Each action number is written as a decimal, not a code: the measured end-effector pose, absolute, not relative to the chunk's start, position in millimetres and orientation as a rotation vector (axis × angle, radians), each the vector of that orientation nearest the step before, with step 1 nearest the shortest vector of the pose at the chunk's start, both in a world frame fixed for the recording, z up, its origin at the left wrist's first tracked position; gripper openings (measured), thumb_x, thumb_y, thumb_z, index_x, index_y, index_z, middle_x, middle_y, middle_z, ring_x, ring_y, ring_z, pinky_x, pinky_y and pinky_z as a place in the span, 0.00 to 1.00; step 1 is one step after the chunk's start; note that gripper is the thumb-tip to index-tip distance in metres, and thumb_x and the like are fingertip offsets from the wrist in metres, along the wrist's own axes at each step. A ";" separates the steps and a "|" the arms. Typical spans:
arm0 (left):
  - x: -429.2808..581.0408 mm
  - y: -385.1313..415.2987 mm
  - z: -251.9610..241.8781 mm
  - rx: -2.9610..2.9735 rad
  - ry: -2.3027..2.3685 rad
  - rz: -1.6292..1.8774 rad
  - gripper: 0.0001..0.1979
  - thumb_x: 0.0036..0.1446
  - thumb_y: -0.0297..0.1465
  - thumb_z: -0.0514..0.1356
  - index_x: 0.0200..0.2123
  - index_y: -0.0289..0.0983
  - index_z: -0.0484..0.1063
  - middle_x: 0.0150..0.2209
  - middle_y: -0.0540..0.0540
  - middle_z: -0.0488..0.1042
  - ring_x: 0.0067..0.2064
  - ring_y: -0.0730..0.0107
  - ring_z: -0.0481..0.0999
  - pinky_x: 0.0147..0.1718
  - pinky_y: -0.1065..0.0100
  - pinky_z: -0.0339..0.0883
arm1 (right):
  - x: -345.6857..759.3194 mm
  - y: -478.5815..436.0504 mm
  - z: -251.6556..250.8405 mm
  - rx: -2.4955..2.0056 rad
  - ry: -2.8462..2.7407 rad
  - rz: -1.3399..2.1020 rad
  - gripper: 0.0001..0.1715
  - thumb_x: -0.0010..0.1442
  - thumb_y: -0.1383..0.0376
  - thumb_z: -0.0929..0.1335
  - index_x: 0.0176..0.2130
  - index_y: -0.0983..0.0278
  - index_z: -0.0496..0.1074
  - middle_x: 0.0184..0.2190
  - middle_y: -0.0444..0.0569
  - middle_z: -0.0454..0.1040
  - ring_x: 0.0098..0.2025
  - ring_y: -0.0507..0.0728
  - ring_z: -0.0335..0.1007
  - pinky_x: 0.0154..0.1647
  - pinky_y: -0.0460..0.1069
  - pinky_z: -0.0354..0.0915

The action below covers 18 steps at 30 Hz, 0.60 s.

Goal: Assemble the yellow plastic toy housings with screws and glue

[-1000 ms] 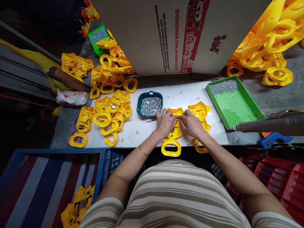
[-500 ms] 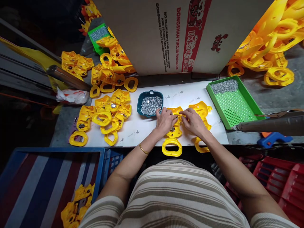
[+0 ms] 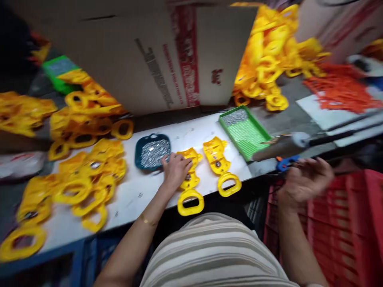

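Note:
My left hand (image 3: 175, 171) lies over the left edge of a yellow plastic shell (image 3: 188, 181) with a ring handle, its bent fingers on the shell and its thumb beside the dark teal tray (image 3: 137, 153) of small silver screws. To the right, a second yellow shell (image 3: 216, 159) lies inner side up with a round metal piece in it. My right hand (image 3: 309, 181) is raised at the far right, palm up, blurred, with loosely curled fingers and nothing visible in them. Nearest to it is a blue tool (image 3: 287, 162) at the table edge.
A green tray (image 3: 249, 135) with screws stands behind a dark cylindrical tool (image 3: 278, 147). Yellow shells pile up at left (image 3: 89, 171) and back right (image 3: 266, 59). A cardboard box (image 3: 143, 59) stands at the back. Orange parts (image 3: 344, 87) lie far right, above a red crate (image 3: 335, 223).
My right hand has left the yellow shells and swung right, beyond the blue tool. My left hand stays on its shell. The view has turned to the right.

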<state>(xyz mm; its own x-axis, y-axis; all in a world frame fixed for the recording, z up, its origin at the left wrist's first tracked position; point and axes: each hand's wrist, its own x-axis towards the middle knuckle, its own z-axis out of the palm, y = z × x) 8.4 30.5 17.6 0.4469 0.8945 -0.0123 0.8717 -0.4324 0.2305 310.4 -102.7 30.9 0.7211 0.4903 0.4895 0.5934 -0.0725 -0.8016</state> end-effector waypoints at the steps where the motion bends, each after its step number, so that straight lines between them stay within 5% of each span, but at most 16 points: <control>1: 8.1 31.4 17.5 2.505 1.554 0.144 0.11 0.63 0.37 0.56 0.42 0.47 0.79 0.39 0.45 0.75 0.47 0.57 0.64 0.52 0.47 0.48 | 316.1 -99.3 31.4 -1.684 -0.852 -0.152 0.31 0.59 0.48 0.61 0.60 0.46 0.55 0.50 0.51 0.67 0.51 0.64 0.69 0.47 0.63 0.68; 4: 7.9 36.7 14.7 2.541 1.567 0.132 0.13 0.63 0.38 0.54 0.42 0.47 0.79 0.40 0.45 0.75 0.47 0.56 0.65 0.52 0.47 0.48 | 327.9 -80.2 36.7 -1.554 -0.969 0.113 0.40 0.53 0.51 0.71 0.60 0.58 0.58 0.54 0.54 0.67 0.55 0.63 0.68 0.53 0.59 0.66; 9: 9.2 38.8 13.0 2.589 1.581 0.122 0.13 0.63 0.39 0.54 0.41 0.48 0.79 0.39 0.45 0.76 0.47 0.56 0.66 0.52 0.47 0.49 | 338.0 -54.5 55.2 -1.591 -1.284 0.410 0.24 0.58 0.50 0.67 0.48 0.63 0.69 0.44 0.54 0.73 0.48 0.60 0.70 0.54 0.58 0.65; 12: 9.6 37.8 13.5 2.591 1.598 0.110 0.14 0.63 0.39 0.53 0.41 0.49 0.79 0.39 0.45 0.76 0.47 0.55 0.66 0.52 0.46 0.49 | 339.2 -49.1 65.0 -1.580 -1.340 0.417 0.24 0.59 0.47 0.64 0.44 0.63 0.71 0.45 0.54 0.73 0.51 0.62 0.68 0.59 0.60 0.60; 18: 8.7 38.4 11.9 2.610 1.585 0.108 0.15 0.63 0.39 0.52 0.42 0.49 0.79 0.40 0.45 0.76 0.48 0.54 0.66 0.52 0.45 0.47 | 347.4 -35.8 69.4 -1.204 -0.971 0.684 0.28 0.57 0.43 0.63 0.45 0.60 0.70 0.36 0.49 0.74 0.39 0.58 0.73 0.45 0.56 0.70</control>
